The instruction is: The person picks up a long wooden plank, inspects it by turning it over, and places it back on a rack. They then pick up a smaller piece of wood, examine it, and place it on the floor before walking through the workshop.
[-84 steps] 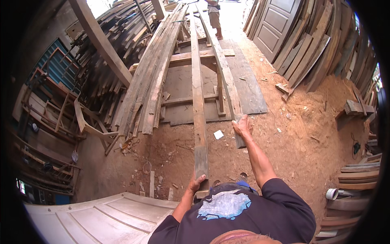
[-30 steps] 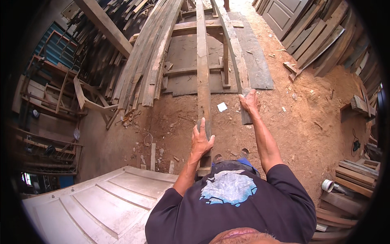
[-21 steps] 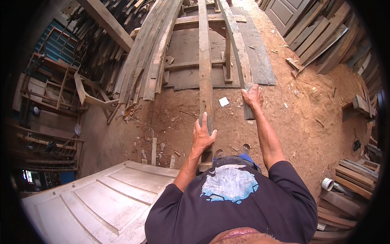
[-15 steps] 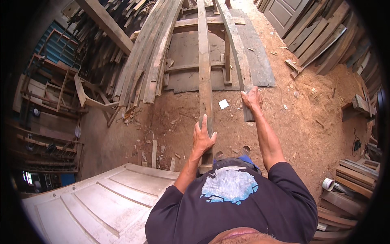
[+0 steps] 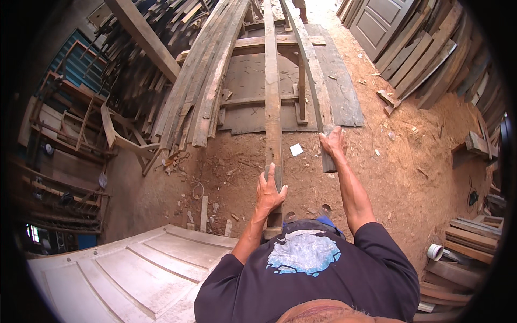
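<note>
Fingers [image 5: 267, 175] of the left hand [image 5: 269, 192] lie spread and flat on top of the long plank [image 5: 272, 107], near its close end, resting on it rather than wrapped around it. That plank runs straight away up the middle of the view, over a low wooden frame [image 5: 253, 100] on the dirt floor [image 5: 409, 177]. Far left stand wooden racks [image 5: 64, 129] and a heap of timber [image 5: 145, 75]; a pale panelled door [image 5: 118, 269] lies flat at the lower left. Between the racks and the plank, a stack of long boards [image 5: 202, 86] leans across the frame. A small white scrap [image 5: 296, 149] lies on the floor just right of the plank. Further right, the right hand [image 5: 332, 143] closes over the near end of a second board [image 5: 315, 91], fingers curled on its edge. At the far right, more boards [image 5: 431, 59] lean against the wall, and a white cup [image 5: 434, 252] sits by stacked planks [image 5: 468, 242].
</note>
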`<state>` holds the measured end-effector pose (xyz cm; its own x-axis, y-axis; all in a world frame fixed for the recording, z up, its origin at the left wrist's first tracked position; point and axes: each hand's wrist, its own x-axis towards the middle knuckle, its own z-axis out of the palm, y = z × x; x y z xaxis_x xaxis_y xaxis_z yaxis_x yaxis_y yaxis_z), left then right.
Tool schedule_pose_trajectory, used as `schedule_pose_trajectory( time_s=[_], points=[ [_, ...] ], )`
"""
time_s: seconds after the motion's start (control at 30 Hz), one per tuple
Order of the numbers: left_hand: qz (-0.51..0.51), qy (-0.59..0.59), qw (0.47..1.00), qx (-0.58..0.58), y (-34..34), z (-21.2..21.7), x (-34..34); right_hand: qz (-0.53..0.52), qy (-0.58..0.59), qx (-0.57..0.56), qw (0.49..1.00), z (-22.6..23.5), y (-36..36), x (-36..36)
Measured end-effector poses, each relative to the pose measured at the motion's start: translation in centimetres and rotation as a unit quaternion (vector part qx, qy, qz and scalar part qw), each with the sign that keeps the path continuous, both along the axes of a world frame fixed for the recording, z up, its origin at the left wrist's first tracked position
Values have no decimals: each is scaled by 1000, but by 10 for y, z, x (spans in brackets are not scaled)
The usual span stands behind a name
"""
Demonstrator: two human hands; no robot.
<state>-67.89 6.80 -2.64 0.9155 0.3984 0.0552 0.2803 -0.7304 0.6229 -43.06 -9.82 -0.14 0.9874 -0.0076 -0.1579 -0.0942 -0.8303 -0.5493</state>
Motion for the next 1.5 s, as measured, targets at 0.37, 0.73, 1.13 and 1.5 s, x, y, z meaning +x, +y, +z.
schedule_pose_trajectory(
  time_s=[0.37, 0.73, 1.13, 1.5],
  points=[
    [-1, 5, 1000, -13, 1, -2, 0, 8, -30, -8, 999, -10, -2, 2],
    [2, 8, 1000, -11, 2, -2, 2, -10, 66, 9, 998, -6, 0, 6],
    [-4, 18, 1000, 13, -2, 5, 3, 1, 69, 31, 997, 4, -4, 1],
    [-2, 32, 999, 0, -1, 3, 4, -24, -7, 10, 1000, 0, -2, -4]
  ],
)
